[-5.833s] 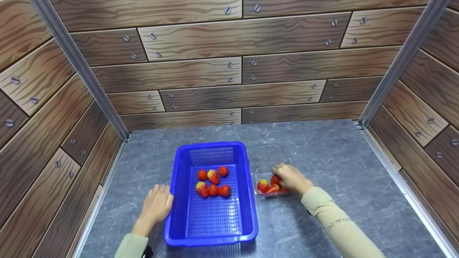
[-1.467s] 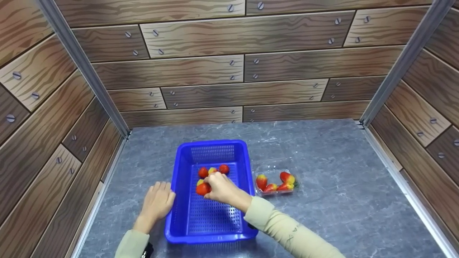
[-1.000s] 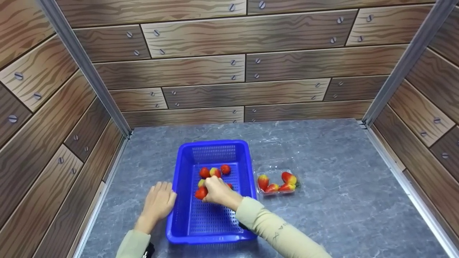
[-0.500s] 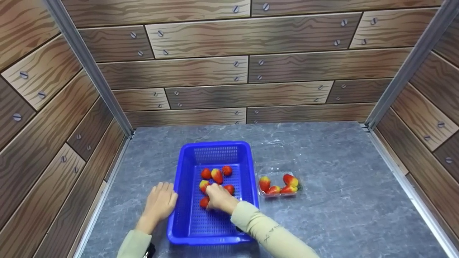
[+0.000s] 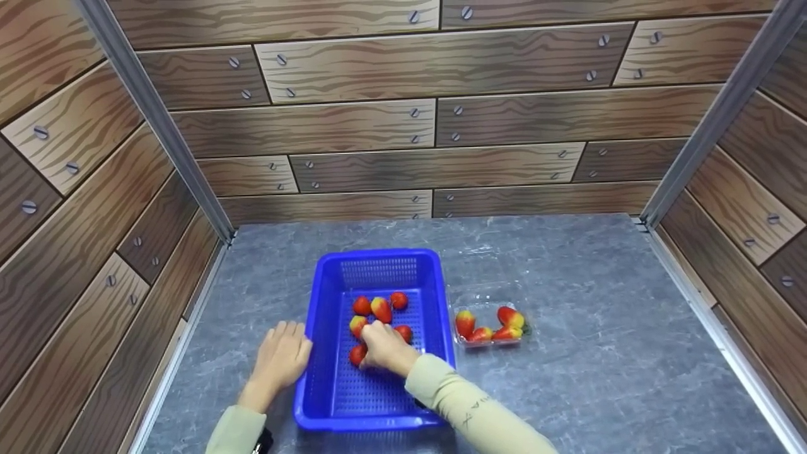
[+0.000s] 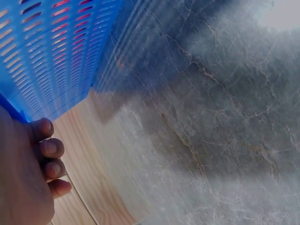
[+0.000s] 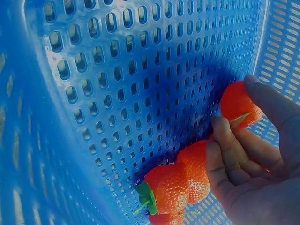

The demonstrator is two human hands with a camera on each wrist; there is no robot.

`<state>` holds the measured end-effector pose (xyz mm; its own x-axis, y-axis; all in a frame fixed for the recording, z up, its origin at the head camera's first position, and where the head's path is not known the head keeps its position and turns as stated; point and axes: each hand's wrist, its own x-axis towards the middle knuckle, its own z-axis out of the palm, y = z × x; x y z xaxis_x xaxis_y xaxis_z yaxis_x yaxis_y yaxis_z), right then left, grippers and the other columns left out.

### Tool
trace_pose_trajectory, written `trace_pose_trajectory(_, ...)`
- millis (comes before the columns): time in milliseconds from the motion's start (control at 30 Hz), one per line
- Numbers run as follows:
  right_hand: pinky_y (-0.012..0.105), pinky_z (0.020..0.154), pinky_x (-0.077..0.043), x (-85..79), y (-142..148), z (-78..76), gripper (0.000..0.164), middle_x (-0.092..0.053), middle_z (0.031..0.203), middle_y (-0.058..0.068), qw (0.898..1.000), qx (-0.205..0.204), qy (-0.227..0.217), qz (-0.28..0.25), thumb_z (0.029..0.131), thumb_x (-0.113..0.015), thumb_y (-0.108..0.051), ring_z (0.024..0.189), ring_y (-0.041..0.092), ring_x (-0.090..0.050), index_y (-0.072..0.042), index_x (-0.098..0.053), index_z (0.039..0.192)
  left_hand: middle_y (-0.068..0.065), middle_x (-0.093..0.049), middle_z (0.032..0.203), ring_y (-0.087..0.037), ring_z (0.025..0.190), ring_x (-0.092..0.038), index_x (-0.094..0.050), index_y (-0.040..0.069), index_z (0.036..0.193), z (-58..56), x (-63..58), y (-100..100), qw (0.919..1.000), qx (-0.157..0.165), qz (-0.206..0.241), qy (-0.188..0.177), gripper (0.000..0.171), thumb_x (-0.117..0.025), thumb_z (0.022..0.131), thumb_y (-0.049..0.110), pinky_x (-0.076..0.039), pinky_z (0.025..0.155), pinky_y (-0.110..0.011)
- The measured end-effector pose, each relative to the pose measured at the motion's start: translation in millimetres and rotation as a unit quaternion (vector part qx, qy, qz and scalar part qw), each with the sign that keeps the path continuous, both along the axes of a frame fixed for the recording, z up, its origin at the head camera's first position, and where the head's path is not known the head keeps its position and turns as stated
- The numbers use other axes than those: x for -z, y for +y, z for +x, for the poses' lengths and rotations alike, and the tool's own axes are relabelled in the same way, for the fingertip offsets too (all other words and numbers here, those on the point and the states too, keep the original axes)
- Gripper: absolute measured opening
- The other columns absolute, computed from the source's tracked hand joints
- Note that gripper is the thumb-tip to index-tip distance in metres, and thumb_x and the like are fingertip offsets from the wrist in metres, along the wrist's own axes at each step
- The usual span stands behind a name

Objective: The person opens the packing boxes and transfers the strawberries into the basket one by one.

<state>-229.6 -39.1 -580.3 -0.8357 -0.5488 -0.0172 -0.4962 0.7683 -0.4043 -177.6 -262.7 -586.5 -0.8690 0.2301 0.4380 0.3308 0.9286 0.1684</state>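
In the head view my right hand (image 5: 386, 347) reaches down into a blue plastic basket (image 5: 302, 403). Between thumb and fingers it pinches a red strawberry (image 7: 236, 103) with a green leaf, low over the slotted floor. Beside those fingers, in the right wrist view, more strawberries (image 7: 166, 187) lie close together. My left hand (image 5: 280, 354) holds the basket's left rim, its curled fingertips (image 6: 51, 147) showing outside the wall and its thumb hidden in the left wrist view. Farther back in the basket sit several strawberries (image 5: 381, 309), some yellow at one end.
Right of the basket stands a clear plastic box (image 5: 485, 296), lid folded back, with several red-and-yellow strawberries (image 5: 465, 323) inside. Everything is on a grey marbled table (image 5: 586, 353). Wood-patterned walls (image 5: 353, 126) with metal corner posts (image 5: 170, 132) enclose the back and sides.
My right hand has gone from the clear box to the basket with a strawberry, then shifted slightly toward the basket's near end. The left hand stays at the rim.
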Motion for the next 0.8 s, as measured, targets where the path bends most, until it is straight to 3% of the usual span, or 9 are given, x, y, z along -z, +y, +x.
trace_pose_trajectory(267,0.039,0.067,-0.054,-7.2,0,-0.3,0.034,-0.061,0.08,0.007,1.0,0.008,-0.004,0.017,0.058,-0.095,-0.023,0.073,0.027,-0.065,-0.012,-0.065,0.07,-0.017,-0.059,0.086,-0.037,0.087,-0.055,-0.057,0.0,0.088,-0.8,-3.1,0,0.9999,-0.005,-0.006,-0.007,0.016,-0.046,0.092,0.011,-0.042,0.073,-0.048)
trace_pose_trajectory(467,0.04,0.067,-0.055,-21.1,2,0.6,0.038,-0.064,0.084,0.009,0.999,0.008,-0.001,0.034,0.057,-0.096,-0.026,0.076,0.027,-0.066,-0.01,-0.069,0.079,-0.016,-0.057,0.083,-0.037,0.085,-0.055,-0.056,0.001,0.086,0.1,-3.0,1,0.9999,-0.006,-0.004,-0.01,0.015,-0.047,0.092,0.011,-0.042,0.072,-0.048)
trace_pose_trajectory(800,0.035,0.066,-0.053,-48.9,11,-5.9,0.03,-0.059,0.075,0.001,0.999,-0.024,0.03,0.022,0.06,-0.094,-0.022,0.071,0.022,-0.063,-0.01,-0.07,0.075,-0.015,-0.057,0.084,-0.036,0.085,-0.054,-0.056,0.001,0.087,1.5,-2.4,0,0.9998,-0.008,0.0,-0.02,0.015,-0.047,0.092,0.011,-0.042,0.074,-0.047)
